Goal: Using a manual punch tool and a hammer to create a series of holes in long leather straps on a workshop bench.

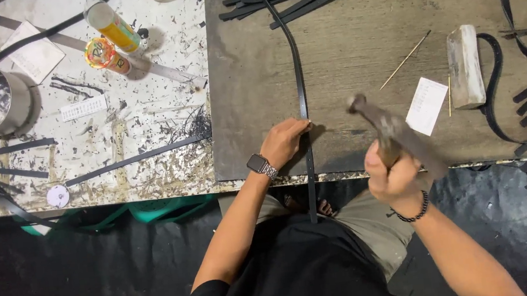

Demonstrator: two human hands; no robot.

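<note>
A long black strap [301, 98] runs down the middle of the dark board [357, 47] that covers the right part of the surface [142, 115], its lower end hanging past the board's near edge. The left hand [284, 142] rests on the board just left of the strap, fingers curled and pressing against the strap's edge. The right hand [394, 178], right of the strap at the board's near edge, has its fingers clenched around the handle of a hammer [387, 130], whose blurred head is raised over the board. A white paper slip [427, 106] and a pale block [465, 67] lie on the board farther right of the strap.
</note>
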